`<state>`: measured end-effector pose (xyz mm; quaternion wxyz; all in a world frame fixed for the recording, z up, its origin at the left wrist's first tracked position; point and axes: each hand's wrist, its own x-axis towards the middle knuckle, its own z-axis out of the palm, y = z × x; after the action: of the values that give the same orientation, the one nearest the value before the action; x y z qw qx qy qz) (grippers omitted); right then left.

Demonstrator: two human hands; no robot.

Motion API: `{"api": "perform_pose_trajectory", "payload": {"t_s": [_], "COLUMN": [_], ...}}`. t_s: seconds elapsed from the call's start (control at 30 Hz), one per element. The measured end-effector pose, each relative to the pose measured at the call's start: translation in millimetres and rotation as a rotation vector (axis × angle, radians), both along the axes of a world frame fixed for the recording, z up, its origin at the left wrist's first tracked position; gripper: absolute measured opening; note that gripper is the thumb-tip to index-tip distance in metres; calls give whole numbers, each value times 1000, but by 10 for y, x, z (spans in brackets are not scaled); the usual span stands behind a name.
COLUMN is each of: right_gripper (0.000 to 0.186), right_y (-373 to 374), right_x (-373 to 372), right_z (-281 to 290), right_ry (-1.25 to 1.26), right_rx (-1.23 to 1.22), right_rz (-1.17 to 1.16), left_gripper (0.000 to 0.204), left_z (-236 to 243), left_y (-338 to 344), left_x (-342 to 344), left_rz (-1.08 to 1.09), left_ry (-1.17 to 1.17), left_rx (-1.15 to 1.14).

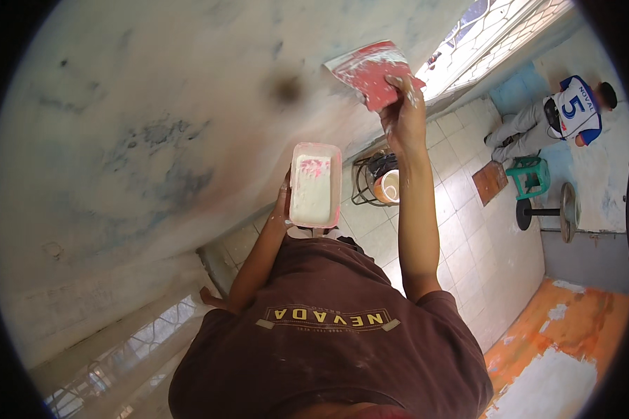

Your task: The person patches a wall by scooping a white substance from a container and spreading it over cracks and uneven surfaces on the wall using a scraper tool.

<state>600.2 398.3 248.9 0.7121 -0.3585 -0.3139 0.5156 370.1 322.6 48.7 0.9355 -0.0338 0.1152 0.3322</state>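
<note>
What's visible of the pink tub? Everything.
The pink tub is rectangular with rounded corners, open-topped, and looks like plastic. White paste coats its inside, with pink showing through toward the far end. The left hand holds it at its left side, its mouth facing the camera, long side pointing away from the person. Its underside is hidden.

The tiled floor (pixel 458 227) carries a green stool (pixel 535 172) and a round table (pixel 569 211) near a standing person (pixel 573 110); a barred window (pixel 493 43) shines brightly.

There are two hands (pixel 405 117), one scraper (pixel 381 75), one tub (pixel 335 187) and one green stool (pixel 534 173).
</note>
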Motion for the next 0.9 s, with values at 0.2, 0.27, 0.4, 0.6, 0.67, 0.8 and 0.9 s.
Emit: {"api": "perform_pose_trajectory", "payload": {"t_s": [0.2, 0.27, 0.4, 0.6, 0.67, 0.8, 0.9], "right_gripper": [21, 27, 40, 29, 30, 31, 32], "right_y": [-130, -30, 271, -184, -228, -240, -113], "right_x": [23, 106, -418, -609, -534, -393, -491], "right_z": [-1043, -1677, -1091, 251, 156, -725, -1374], "right_ry": [-103, -174, -164, 66, 35, -58, 39], "right_rx": [-369, -334, -264, 80, 85, -216, -259], "right_rz": [11, 220, 257, 238, 215, 288, 492], "left_gripper": [82, 88, 97, 102, 102, 100, 98], "left_z": [-575, -668, -980, -1172, -1148, -857, -933], "left_y": [-315, -461, -726, -1066, -1187, -1202, -1180], "left_x": [-234, -259, -393, -442, -467, -522, -704], "left_rz": [129, 151, 215, 289, 317, 355, 399], "left_ry": [51, 86, 195, 138, 126, 202, 152], "left_rx": [14, 13, 15, -35, -39, 54, 67]}}
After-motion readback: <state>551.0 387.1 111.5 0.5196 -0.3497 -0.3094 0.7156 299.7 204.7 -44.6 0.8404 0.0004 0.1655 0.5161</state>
